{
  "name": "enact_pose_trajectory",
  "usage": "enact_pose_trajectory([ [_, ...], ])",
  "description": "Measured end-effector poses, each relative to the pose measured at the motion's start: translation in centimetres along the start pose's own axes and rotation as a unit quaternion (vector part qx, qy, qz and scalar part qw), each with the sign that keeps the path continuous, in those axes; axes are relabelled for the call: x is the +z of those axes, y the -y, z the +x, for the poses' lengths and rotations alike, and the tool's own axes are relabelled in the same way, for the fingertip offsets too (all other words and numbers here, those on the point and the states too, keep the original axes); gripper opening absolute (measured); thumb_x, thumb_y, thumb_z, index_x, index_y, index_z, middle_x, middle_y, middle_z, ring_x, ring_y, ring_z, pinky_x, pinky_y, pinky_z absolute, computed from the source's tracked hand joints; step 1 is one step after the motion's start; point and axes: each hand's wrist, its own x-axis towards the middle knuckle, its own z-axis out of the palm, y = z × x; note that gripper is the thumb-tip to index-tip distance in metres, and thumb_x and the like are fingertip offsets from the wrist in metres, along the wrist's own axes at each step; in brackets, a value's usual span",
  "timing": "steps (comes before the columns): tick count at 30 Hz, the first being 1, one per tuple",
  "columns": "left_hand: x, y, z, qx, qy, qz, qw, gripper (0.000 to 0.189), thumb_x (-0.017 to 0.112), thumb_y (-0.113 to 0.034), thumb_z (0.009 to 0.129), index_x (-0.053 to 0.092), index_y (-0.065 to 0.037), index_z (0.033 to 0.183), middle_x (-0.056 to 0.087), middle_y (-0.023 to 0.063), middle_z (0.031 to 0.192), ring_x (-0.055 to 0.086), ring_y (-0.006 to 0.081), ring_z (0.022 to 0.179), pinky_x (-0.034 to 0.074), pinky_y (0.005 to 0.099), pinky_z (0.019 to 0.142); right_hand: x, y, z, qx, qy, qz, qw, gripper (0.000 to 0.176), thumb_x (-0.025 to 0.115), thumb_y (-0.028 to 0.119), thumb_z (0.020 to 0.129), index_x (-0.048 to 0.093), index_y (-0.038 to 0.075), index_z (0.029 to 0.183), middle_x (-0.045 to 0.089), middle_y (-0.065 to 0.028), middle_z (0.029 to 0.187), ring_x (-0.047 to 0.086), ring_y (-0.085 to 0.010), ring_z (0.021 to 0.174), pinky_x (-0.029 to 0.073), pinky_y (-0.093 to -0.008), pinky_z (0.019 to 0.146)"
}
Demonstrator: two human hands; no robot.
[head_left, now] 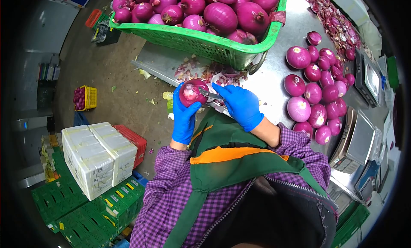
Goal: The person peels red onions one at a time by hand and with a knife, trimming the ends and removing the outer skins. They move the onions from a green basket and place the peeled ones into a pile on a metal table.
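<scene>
My left hand (pixel 185 115), in a blue glove, is closed around a red onion (pixel 191 93) with its pale end turned up. In my right hand (pixel 239 104), also gloved in blue, is a small knife (pixel 210 94) whose curved metal blade reaches to the onion's side. The right fingers wrap the knife's handle and mostly hide it. Just beyond both hands, loose onion skins (pixel 201 71) lie on the metal table (pixel 158 59). A green crate (pixel 192 39) heaped with red onions (pixel 220 17) stands on the table ahead.
Several peeled red onions (pixel 317 91) are grouped on the right of the table, with a pile of skins (pixel 336 25) behind. Scales (pixel 357 138) stand at the far right. On the left are a white foam box (pixel 100 156), green crates (pixel 124 198) and a yellow basket (pixel 90 98).
</scene>
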Motion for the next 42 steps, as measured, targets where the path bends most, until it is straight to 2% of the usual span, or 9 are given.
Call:
enact_pose_trajectory([
  [5, 0.2, 0.0, -0.1, 0.005, 0.014, 0.025, 1.0, 0.081, 0.074, 0.0, 0.069, 0.033, -0.007, 0.14, 0.043, 0.0107, 0.136, 0.046, 0.0246, 0.125, 0.042, 0.0368, 0.105, 0.3, -0.2, 0.1, 0.006, 0.009, 0.003, 1.0, 0.061, 0.074, 0.025, 0.07, 0.054, 0.02, 0.128, 0.06, -0.0054, 0.092, 0.063, -0.024, 0.075, 0.05, -0.0371, 0.062],
  [7, 0.1, 0.1, -0.1, 0.006, 0.01, 0.031, 0.999, 0.08, 0.073, 0.0, 0.07, 0.034, -0.006, 0.14, 0.044, 0.0108, 0.136, 0.046, 0.0248, 0.125, 0.042, 0.0367, 0.105, 0.7, -0.3, 0.1, -0.007, -0.032, 0.004, 0.999, 0.055, 0.061, 0.011, 0.077, 0.053, 0.023, 0.13, 0.056, -0.005, 0.084, 0.06, -0.0233, 0.069, 0.048, -0.0368, 0.054],
  [11, 0.3, -0.1, 0.1, -0.003, 0.009, 0.019, 1.0, 0.08, 0.073, 0.0, 0.07, 0.034, -0.006, 0.139, 0.044, 0.0107, 0.135, 0.046, 0.0248, 0.125, 0.042, 0.0368, 0.105, 1.5, 0.0, 0.0, 0.025, -0.003, -0.001, 1.0, 0.061, 0.073, 0.023, 0.071, 0.053, 0.021, 0.13, 0.059, -0.006, 0.09, 0.063, -0.0241, 0.075, 0.05, -0.0368, 0.061],
  [16, 0.9, 0.2, 0.1, -0.011, 0.004, 0.017, 1.0, 0.08, 0.074, -0.001, 0.069, 0.035, -0.005, 0.139, 0.045, 0.0105, 0.134, 0.047, 0.0242, 0.124, 0.042, 0.0367, 0.104, 3.5, -0.6, -0.4, 0.184, -0.04, 0.279, 0.942, 0.043, 0.061, 0.02, 0.084, 0.057, 0.019, 0.127, 0.066, -0.0112, 0.094, 0.065, -0.0294, 0.082, 0.052, -0.0393, 0.069],
  [22, 0.3, 0.7, -0.2, -0.025, 0.026, 0.024, 0.999, 0.086, 0.076, -0.002, 0.065, 0.033, -0.005, 0.14, 0.046, 0.0099, 0.133, 0.046, 0.0238, 0.124, 0.041, 0.0361, 0.105, 1.2, -1.1, 1.1, 0.202, 0.008, 0.405, 0.892, 0.038, 0.061, 0.029, 0.088, 0.061, 0.013, 0.123, 0.068, -0.0144, 0.096, 0.065, -0.0297, 0.075, 0.051, -0.0373, 0.069],
  [32, 0.7, -0.1, -0.9, -0.031, 0.073, 0.049, 0.996, 0.097, 0.078, -0.003, 0.059, 0.03, -0.009, 0.143, 0.043, 0.0074, 0.136, 0.043, 0.0245, 0.127, 0.039, 0.0372, 0.107, 2.8, -3.5, 1.8, 0.242, -0.021, 0.262, 0.934, 0.034, 0.066, 0.032, 0.084, 0.068, 0.006, 0.105, 0.066, -0.0197, 0.087, 0.064, -0.0322, 0.072, 0.051, -0.0374, 0.066],
  [35, 1.3, -0.7, -0.9, -0.085, 0.055, -0.126, 0.987, 0.098, 0.076, -0.001, 0.06, 0.028, -0.012, 0.145, 0.041, 0.0082, 0.138, 0.042, 0.0252, 0.128, 0.039, 0.0387, 0.108, 3.2, -4.0, 1.1, 0.289, 0.071, 0.479, 0.826, 0.036, 0.065, 0.031, 0.087, 0.065, 0.003, 0.109, 0.069, -0.0123, 0.086, 0.064, -0.0206, 0.069, 0.05, -0.0342, 0.064],
  [38, 0.9, -0.2, -0.6, -0.087, 0.047, -0.049, 0.994, 0.097, 0.077, -0.001, 0.062, 0.028, -0.012, 0.145, 0.042, 0.0079, 0.137, 0.043, 0.0246, 0.128, 0.039, 0.0382, 0.108, -1.5, -1.6, 2.9, 0.336, 0.196, 0.579, 0.717, 0.038, 0.065, 0.03, 0.088, 0.063, 0.002, 0.113, 0.068, -0.0066, 0.087, 0.061, -0.0118, 0.069, 0.048, -0.028, 0.062],
  [42, 0.9, 0.0, -0.4, -0.039, 0.084, 0.076, 0.993, 0.097, 0.081, -0.002, 0.062, 0.029, -0.011, 0.143, 0.044, 0.0075, 0.135, 0.045, 0.0224, 0.125, 0.039, 0.0364, 0.107, 0.1, -2.0, 2.7, 0.281, 0.218, 0.588, 0.727, 0.035, 0.064, 0.023, 0.088, 0.062, 0.002, 0.115, 0.065, -0.0056, 0.083, 0.06, -0.0095, 0.068, 0.048, -0.025, 0.061],
])
